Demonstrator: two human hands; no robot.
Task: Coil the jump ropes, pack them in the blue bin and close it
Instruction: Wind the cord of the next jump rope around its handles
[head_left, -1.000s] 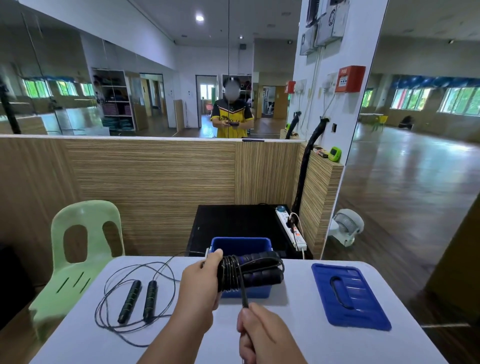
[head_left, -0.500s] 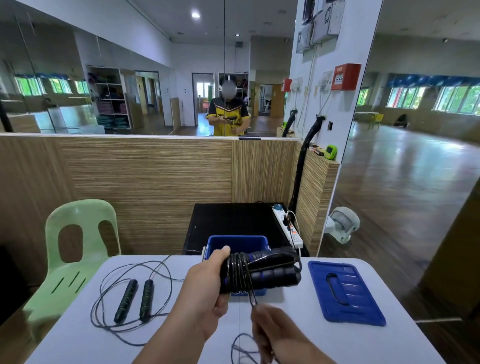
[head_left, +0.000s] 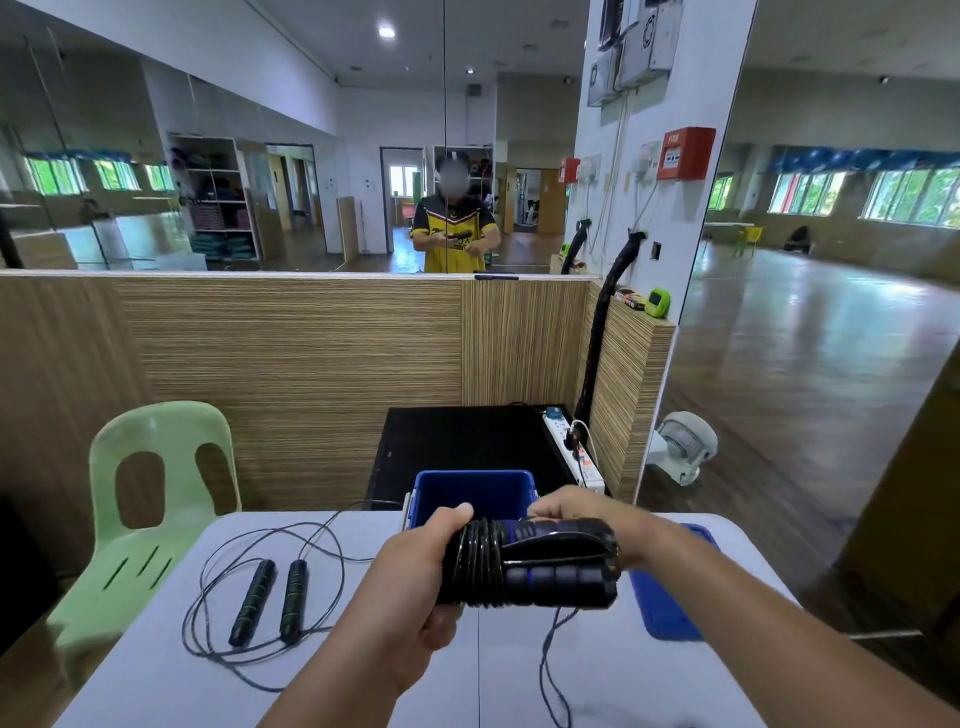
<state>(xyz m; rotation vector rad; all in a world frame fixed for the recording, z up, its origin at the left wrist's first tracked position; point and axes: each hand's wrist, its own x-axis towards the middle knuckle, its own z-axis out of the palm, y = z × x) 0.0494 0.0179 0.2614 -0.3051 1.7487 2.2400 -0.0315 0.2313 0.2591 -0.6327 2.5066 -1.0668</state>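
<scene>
A black jump rope bundle (head_left: 540, 564) with two foam handles and cord wound round them is held above the white table (head_left: 363, 686). My left hand (head_left: 415, 582) grips its left end. My right hand (head_left: 576, 512) reaches over the top of the bundle and holds the cord there; a loose tail of cord hangs down to the table. The open blue bin (head_left: 472, 491) stands just behind the bundle at the table's far edge. Its blue lid (head_left: 665, 608) lies flat to the right, partly hidden by my right arm. A second jump rope (head_left: 275, 597) lies uncoiled on the left.
A pale green plastic chair (head_left: 150, 525) stands at the table's left. Behind the bin is a black cabinet (head_left: 467, 447) with a white power strip (head_left: 571, 452). A wood-panelled partition and a mirror wall lie beyond. A small white fan (head_left: 680, 452) sits on the floor at the right.
My right hand rose from below the bundle and swung over its top, carrying the cord round it. The bundle shifted slightly right and the view tilted down a little.
</scene>
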